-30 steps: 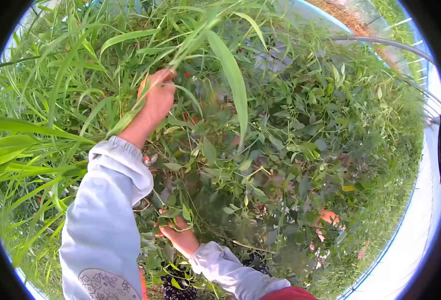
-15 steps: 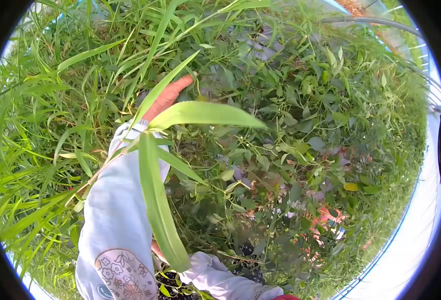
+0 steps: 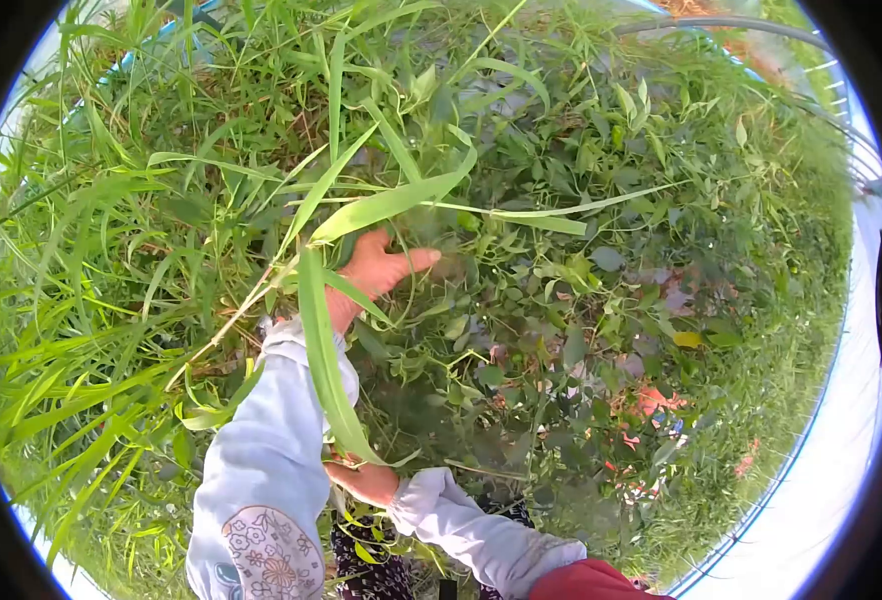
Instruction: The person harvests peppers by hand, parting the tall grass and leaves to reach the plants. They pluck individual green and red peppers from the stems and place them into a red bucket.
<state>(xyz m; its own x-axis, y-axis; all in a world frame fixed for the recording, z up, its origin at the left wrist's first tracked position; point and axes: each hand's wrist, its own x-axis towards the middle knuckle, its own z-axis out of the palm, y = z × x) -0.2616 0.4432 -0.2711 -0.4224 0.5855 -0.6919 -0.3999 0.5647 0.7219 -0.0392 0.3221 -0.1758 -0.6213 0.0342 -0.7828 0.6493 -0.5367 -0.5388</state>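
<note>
My left hand (image 3: pixel 379 272) reaches into the green plants at the middle of the view, its thumb stretched out to the right beside a thin stem. A tall grass stalk with broad light-green blades (image 3: pixel 326 330) crosses in front of this hand and its wrist, hiding some of the fingers. Lower down, my right hand (image 3: pixel 366 482) is close to my body with its fingers curled. Thin leafy stems (image 3: pixel 363 545) hang below it and appear to be held in it. The tip of a grass blade partly covers those fingers.
Dense long grass (image 3: pixel 71 350) fills the left side. Low broad-leaved plants (image 3: pixel 601 230) spread over the middle and right, with a yellow leaf (image 3: pixel 688 340) among them. A grey hose or pipe (image 3: pixel 731 22) runs across the top right. Reddish patches (image 3: pixel 656 400) show through the foliage.
My left hand has drawn back toward my body and shows more of itself, with its thumb out. My right hand has come further into view. The grass blades have shifted.
</note>
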